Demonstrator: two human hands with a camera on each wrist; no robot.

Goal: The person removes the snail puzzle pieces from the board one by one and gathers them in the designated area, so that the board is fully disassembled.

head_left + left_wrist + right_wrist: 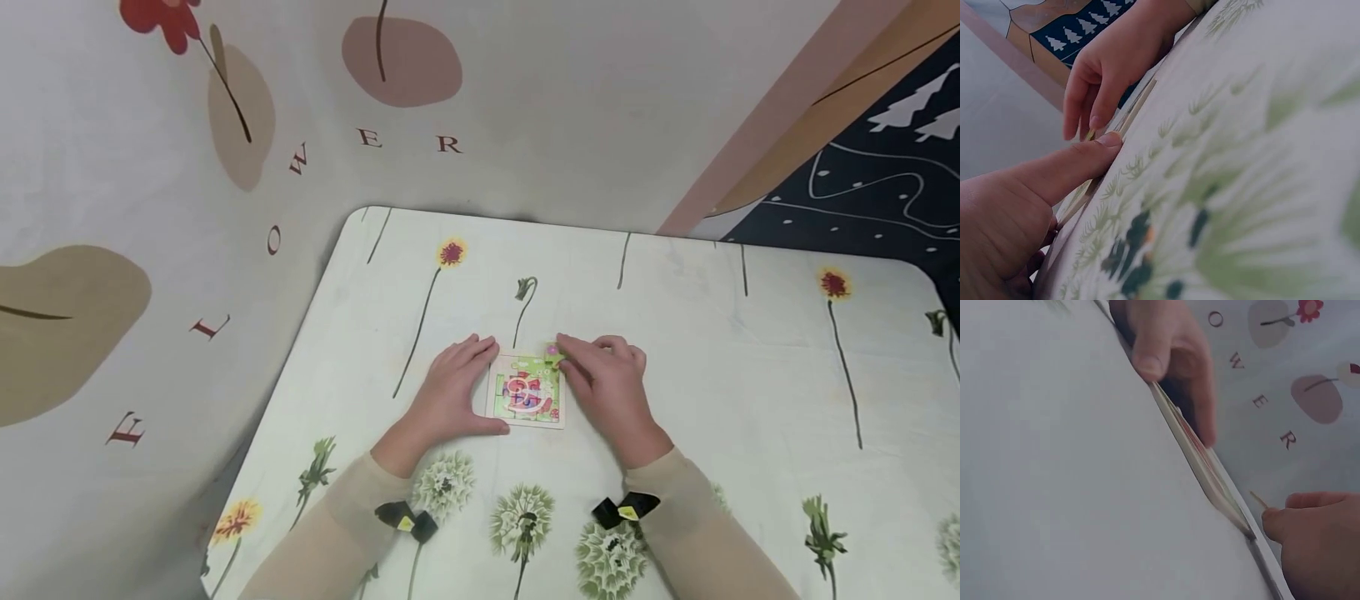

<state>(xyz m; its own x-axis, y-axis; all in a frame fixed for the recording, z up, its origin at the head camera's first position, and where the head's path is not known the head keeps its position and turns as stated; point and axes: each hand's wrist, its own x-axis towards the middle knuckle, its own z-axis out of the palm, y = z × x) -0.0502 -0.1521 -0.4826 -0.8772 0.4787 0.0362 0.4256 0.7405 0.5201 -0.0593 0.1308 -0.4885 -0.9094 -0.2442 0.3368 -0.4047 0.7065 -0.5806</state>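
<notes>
A small square jigsaw puzzle board (538, 423) with a pale frame lies flat on the table, its picture red and pink on green. My left hand (450, 390) spans the board's left side, thumb along the near edge and fingertips at the far left corner. In the left wrist view the thumb (1088, 159) lies against the board's edge. My right hand (611, 396) pinches a small green puzzle piece (552, 351) with a pinkish flower on it, over the board's far right corner. From the right wrist view, that thin piece (1259, 499) is raised above the board edge (1188, 453).
The table (720, 375) wears a white cloth printed with dandelions and other flowers. Behind it hangs a pale curtain-like backdrop (570, 108) with letters and blotches; a dark panel with white trees (877, 175) stands at the right. Black bands sit at both wrists.
</notes>
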